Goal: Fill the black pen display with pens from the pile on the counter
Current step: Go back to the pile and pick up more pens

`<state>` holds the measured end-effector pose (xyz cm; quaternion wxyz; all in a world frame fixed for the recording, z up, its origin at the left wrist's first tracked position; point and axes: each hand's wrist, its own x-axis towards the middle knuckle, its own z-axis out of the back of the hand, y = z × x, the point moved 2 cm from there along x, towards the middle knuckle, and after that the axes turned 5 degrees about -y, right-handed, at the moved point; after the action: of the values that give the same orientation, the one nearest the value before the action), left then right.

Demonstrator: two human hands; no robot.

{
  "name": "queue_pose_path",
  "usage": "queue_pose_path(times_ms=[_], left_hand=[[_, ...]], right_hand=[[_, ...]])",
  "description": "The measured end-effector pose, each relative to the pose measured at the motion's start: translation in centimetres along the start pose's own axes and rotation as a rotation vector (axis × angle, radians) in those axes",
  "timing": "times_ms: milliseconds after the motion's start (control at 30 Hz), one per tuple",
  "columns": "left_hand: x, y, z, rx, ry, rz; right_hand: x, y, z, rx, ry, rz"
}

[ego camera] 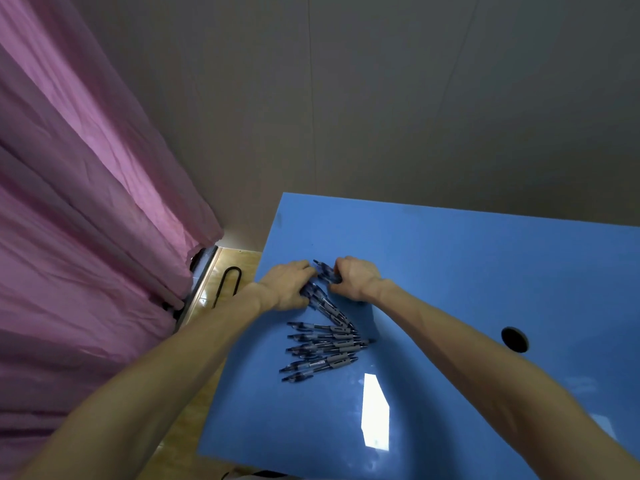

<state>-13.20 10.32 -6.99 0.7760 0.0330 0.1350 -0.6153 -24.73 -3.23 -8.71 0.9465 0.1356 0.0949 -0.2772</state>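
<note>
A: Where are the pens?

B: The pile of pens (323, 344) lies on the blue counter (450, 271), near its left edge, fanned out with the barrels mostly pointing left. The far end of the pile runs up between the 2 hands.

A: And the hands?

B: The left hand (289, 284) is curled over the upper pens, fingers wrapped around several barrels. The right hand (351, 275) sits just beside it, fingers bent around a few pens whose tips stick out above the knuckles. Both are grasping pens, and the hands nearly touch.

A: Anything else around?

B: A round hole (515, 339) is cut in the counter well to the right. A pink curtain (86, 202) hangs at the left, and a black metal loop (227, 285) stands on the wooden floor (239, 261) between curtain and counter.
</note>
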Motion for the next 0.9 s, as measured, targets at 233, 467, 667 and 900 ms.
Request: queue_pose_path(times_ms=[233, 467, 667, 900], left_hand=[[-0.2, -0.2, 0.1, -0.013, -0.103, 0.289], [1.1, -2.5, -0.9, -0.014, -0.008, 0.485], [3.1, -5.0, -0.6, -0.003, -0.024, 0.478], [5.0, -6.6, -0.4, -0.226, -0.029, 0.525]], right_hand=[[-0.7, -2.1, 0.8, -0.037, -0.044, -0.176], [-0.6, -2.7, 1.0, -0.037, 0.043, -0.250], [-0.1, -3.1, 1.3, 0.010, 0.077, -0.262], [0.2, -4.1, 1.4, 0.109, 0.103, -0.244]])
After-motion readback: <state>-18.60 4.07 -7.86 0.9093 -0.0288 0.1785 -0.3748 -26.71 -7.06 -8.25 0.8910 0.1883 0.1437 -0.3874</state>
